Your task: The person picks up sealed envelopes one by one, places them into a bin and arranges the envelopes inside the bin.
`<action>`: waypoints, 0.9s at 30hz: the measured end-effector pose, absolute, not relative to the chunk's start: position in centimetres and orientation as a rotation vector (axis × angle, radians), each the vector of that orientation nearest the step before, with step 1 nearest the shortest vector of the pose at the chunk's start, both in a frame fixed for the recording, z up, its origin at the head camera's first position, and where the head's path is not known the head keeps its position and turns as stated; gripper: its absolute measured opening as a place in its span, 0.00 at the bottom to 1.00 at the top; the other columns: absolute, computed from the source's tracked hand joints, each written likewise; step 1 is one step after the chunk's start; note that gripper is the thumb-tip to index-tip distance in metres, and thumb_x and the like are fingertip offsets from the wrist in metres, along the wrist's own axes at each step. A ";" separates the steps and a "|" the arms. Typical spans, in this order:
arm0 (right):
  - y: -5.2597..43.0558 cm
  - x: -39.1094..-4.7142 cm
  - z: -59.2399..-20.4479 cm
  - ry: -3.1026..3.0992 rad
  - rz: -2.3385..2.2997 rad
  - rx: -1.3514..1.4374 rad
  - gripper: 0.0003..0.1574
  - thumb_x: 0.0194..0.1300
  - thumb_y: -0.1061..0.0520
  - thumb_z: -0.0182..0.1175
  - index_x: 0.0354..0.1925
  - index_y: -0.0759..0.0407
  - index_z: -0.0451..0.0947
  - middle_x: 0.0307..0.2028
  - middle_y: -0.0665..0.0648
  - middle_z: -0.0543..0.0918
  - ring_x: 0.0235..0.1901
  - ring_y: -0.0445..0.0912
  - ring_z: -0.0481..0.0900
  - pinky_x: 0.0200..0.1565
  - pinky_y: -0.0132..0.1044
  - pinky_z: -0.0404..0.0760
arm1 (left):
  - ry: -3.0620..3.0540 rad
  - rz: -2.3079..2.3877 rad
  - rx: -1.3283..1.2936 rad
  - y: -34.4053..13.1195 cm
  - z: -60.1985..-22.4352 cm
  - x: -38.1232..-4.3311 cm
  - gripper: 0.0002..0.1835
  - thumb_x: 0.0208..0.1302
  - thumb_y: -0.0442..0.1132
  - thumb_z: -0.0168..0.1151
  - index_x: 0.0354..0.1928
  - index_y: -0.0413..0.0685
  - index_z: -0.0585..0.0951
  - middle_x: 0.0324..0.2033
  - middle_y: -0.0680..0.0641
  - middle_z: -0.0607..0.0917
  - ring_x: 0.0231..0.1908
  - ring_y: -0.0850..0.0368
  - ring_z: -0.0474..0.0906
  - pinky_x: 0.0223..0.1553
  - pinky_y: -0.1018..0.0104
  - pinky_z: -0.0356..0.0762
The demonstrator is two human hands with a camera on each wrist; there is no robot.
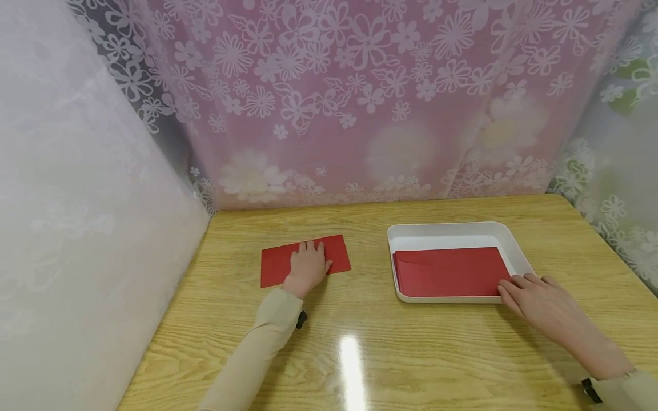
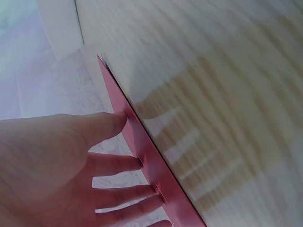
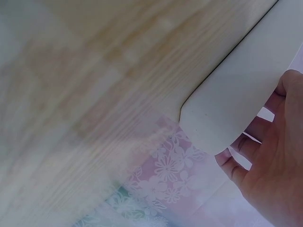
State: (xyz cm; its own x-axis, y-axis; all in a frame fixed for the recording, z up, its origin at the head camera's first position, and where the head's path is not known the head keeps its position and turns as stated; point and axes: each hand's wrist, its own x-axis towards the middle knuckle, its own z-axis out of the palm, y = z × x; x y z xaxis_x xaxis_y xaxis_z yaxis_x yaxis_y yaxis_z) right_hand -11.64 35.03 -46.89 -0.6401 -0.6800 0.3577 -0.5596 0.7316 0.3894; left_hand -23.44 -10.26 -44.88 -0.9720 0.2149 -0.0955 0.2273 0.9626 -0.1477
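Note:
A red envelope lies flat on the wooden table at the left. My left hand rests on it, fingers spread and fingertips touching the paper, as the left wrist view also shows. To the right stands a shallow white tray with a small stack of red envelopes inside. At the tray's near right corner is my right hand, its thumb by the lower right corner of the top envelope. In the right wrist view, the fingers lie along the tray's rim, and the tray wall partly hides their tips.
The wood-grain table carries a bright light reflection near its front. A pink flowered curtain hangs along the back edge. Pale sheeting borders the left side, and a light flowered curtain borders the right.

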 end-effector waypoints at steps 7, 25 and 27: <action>35.0 -11.6 -46.9 -2.441 -0.353 0.952 0.52 0.79 0.54 0.04 0.44 0.63 0.80 0.38 0.61 0.81 0.37 0.59 0.78 0.28 0.52 0.75 | 3.114 -0.079 0.285 -11.5 -44.8 -24.1 0.29 0.73 0.58 0.58 0.67 0.48 0.76 0.60 0.40 0.79 0.58 0.44 0.77 0.48 0.51 0.83; 35.1 -11.5 -47.0 -2.488 -0.349 0.936 0.46 0.83 0.56 0.12 0.45 0.63 0.81 0.40 0.62 0.82 0.39 0.60 0.79 0.31 0.54 0.77 | 3.086 0.333 0.319 -20.3 -44.9 -26.1 0.33 0.54 0.59 0.76 0.50 0.39 0.79 0.46 0.37 0.79 0.48 0.40 0.75 0.51 0.46 0.79; 35.1 -11.5 -47.0 -2.490 -0.343 0.938 0.45 0.83 0.56 0.13 0.46 0.63 0.81 0.41 0.62 0.82 0.39 0.60 0.79 0.32 0.54 0.77 | 3.070 0.346 0.316 -20.4 -44.8 -26.0 0.32 0.53 0.59 0.77 0.46 0.40 0.78 0.41 0.39 0.79 0.43 0.43 0.75 0.47 0.49 0.79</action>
State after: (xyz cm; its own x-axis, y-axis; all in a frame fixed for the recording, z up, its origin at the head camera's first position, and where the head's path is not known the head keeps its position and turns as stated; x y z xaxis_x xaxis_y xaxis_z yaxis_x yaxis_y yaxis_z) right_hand -11.51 35.09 -47.04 -0.6648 -0.6719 0.3266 -0.5588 0.7374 0.3796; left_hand -26.00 -20.35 -44.79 -0.9786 0.2052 -0.0131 0.1971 0.9544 0.2240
